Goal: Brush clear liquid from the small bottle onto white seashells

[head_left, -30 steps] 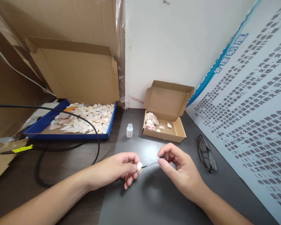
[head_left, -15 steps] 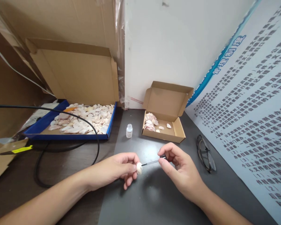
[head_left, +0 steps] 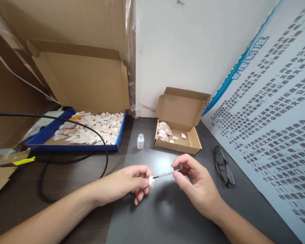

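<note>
My left hand [head_left: 128, 184] pinches a small white shell [head_left: 151, 182] between thumb and fingers, low over the dark grey mat [head_left: 165, 210]. My right hand [head_left: 195, 183] grips a thin brush [head_left: 165, 175] by its black cap; the tip touches the shell. Behind the hands stands a small glass bottle [head_left: 140, 141] without its cap. To its right is a small open cardboard box [head_left: 179, 137] with a few shells inside.
A blue tray [head_left: 44, 135] heaped with several pale shells sits at the back left under a cardboard lid. A black cable [head_left: 105, 149] loops across the table's left side. Folded glasses [head_left: 223, 166] lie at the right beside a leaning printed poster [head_left: 277, 125].
The brush tip has shifted slightly on the shell; both hands stay almost where they were.
</note>
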The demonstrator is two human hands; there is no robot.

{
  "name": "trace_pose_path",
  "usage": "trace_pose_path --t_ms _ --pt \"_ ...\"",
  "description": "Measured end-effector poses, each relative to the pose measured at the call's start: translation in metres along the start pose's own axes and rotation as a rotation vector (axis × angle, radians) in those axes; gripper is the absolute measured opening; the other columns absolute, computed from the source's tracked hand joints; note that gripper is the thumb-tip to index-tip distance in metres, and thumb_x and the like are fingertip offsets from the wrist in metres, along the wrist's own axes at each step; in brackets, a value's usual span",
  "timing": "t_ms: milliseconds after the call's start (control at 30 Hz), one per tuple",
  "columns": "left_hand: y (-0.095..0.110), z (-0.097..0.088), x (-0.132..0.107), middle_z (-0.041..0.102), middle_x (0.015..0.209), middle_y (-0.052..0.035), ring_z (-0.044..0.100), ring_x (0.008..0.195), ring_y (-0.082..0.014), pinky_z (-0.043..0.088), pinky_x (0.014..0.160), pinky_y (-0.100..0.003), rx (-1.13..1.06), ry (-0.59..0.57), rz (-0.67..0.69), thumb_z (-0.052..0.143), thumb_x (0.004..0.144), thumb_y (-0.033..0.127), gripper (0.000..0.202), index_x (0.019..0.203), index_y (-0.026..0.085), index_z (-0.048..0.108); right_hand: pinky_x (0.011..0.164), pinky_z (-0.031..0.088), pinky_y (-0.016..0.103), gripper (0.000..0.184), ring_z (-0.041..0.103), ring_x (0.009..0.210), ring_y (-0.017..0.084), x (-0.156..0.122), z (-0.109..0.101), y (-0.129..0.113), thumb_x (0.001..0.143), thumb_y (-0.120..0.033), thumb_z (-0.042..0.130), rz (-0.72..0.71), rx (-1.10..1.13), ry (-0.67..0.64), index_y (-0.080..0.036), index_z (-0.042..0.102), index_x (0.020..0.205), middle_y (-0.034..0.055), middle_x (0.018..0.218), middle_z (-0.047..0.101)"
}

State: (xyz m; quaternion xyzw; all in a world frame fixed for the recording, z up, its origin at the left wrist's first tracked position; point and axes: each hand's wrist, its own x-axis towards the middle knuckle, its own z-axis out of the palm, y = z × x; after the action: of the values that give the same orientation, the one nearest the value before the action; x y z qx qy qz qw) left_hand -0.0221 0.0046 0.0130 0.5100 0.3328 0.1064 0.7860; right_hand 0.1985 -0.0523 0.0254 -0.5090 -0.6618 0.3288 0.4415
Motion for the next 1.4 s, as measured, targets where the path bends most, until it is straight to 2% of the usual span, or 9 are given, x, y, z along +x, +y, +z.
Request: trace_pose_path --t_ms 400,1400 --pt "-0.0021 0.0001 -0.0004 0.059 0.073 0.0026 0.052 0.058 -0.0083 0.045 0.058 -0.022 0.021 -0.002 0.011 0.067 0.085 0.035 0.022 0.086 0.017 0.053 0.047 0.043 0.021 0.004 0.050 0.055 0.012 -0.0025 0.0011 0.0001 0.085 -0.023 0.060 0.013 -0.028 0.006 -0.022 0.060 0.089 -0.0040 0.064 0.050" --pt "-0.0012 -0.0009 0.0005 0.060 0.074 0.0019 0.053 0.059 -0.0074 0.045 0.058 -0.021 -0.037 -0.011 0.014 0.064 0.088 0.029 0.017 0.090 0.015 0.054 0.047 0.041 0.021 0.001 0.048 0.053 0.012 0.0002 0.0006 0.0004 0.084 -0.022 0.058 0.033 -0.033 -0.016 -0.022 0.057 0.085 -0.0055 0.062 0.046"
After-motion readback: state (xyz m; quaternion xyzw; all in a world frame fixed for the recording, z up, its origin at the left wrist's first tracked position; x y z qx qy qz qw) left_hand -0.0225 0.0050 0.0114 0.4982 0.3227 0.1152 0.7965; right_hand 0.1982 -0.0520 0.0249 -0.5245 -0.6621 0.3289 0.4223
